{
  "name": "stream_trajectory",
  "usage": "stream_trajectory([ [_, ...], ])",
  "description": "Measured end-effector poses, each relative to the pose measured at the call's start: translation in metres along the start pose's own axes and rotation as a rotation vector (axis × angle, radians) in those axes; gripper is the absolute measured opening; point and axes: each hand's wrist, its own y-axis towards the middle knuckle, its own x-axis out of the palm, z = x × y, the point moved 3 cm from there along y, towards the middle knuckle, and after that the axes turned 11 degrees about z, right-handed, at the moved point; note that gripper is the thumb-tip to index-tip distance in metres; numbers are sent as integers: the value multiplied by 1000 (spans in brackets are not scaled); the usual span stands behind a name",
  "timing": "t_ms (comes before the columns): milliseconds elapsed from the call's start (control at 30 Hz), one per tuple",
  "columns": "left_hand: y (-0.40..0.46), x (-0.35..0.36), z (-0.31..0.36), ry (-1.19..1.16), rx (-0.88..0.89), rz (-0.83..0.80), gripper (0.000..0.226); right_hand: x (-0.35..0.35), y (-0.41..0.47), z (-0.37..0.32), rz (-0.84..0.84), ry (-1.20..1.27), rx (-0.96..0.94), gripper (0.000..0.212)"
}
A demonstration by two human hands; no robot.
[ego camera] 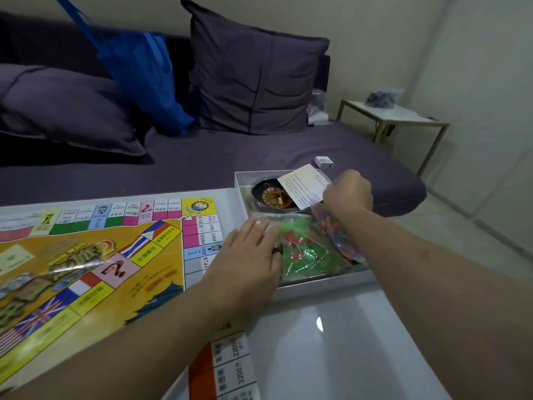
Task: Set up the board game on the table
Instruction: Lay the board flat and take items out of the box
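A colourful game board [95, 255] lies unfolded on the white table [331, 336], filling its left side. To its right stands the open game box [326, 284]. Inside are a small roulette wheel [272, 196], a printed white sheet [305, 186], a clear bag of green and red pieces [305, 249] and a second clear bag of red and blue pieces [343, 241]. My left hand [248, 255] lies with straight fingers on the green bag's left edge. My right hand [349, 192] is curled over the second bag's top and the sheet's edge; what it grips is hidden.
Behind the table is a purple bed [259, 157] with dark pillows [253, 76] and a blue bag [138, 73]. A small white box [323, 162] lies on the bed near the game box. A side table [395, 114] stands at the back right.
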Motion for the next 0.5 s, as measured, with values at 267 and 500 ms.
stream_trajectory([
  [267,-20,-18,10,-74,-53,-32,59,-32,-15,1,-149,188,139,8],
  [500,-41,-40,16,-105,-37,-59,62,-35,-49,-28,-207,255,175,46],
])
